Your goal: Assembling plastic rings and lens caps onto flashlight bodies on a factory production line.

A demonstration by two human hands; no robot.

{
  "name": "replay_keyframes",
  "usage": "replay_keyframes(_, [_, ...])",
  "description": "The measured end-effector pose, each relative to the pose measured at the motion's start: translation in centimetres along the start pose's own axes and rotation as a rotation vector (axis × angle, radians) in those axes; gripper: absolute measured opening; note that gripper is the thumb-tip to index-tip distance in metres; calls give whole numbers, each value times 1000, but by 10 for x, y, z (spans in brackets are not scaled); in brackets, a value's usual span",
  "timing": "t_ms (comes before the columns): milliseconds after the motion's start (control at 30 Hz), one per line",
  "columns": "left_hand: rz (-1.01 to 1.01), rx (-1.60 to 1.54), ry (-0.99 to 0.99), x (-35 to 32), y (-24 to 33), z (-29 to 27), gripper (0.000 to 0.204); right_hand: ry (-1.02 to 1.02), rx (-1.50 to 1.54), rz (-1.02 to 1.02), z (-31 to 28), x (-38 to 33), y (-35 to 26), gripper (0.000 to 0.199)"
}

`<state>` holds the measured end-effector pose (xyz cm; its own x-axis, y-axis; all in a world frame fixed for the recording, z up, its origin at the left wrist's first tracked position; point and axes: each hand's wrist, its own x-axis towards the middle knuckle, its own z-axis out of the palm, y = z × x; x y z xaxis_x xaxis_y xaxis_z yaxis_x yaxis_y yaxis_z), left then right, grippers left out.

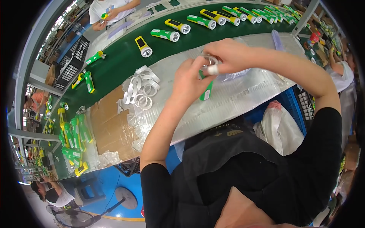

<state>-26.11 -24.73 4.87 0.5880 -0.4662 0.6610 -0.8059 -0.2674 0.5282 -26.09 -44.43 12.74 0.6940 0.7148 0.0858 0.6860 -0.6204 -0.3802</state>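
Note:
A green flashlight (206, 91) is wrapped in my left hand (190, 78), its handle pointing down toward me and its head up between both hands. My right hand (230, 56) is closed at that head, with its fingers on a pale ring (211, 59) at the rim. Whether the ring is seated on the head or only against it, I cannot tell. Something white covers the tip of my right thumb (213, 70). To the left of my hands, a loose pile of white plastic rings (143, 88) lies on the plastic-covered work surface (190, 117).
Along the green conveyor belt (118, 57) stretches a row of green and yellow flashlights (201, 21). More flashlights (74, 133) are heaped at the left beside brown cardboard (110, 125). A white sack (279, 125) sits in a blue crate below right. A co-worker (110, 13) handles something across the belt.

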Motion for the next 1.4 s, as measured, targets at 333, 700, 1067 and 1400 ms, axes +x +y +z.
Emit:
replay_keyframes(333, [-25, -69, 28, 6, -2, 0, 41, 434, -238, -446, -8, 12, -4, 50])
replay_keyframes(700, [-35, -89, -51, 6, -5, -1, 39, 37, -117, 146, -1, 10, -11, 44])
replay_keyframes(1067, [-69, -278, 13, -2, -2, -22, 86, 368, 35, -35, 0, -21, -21, 37])
replay_keyframes(1400, [-279, -10, -314, 31, -58, -38, 64, 679, 14, 355, 45, 49, 9, 23])
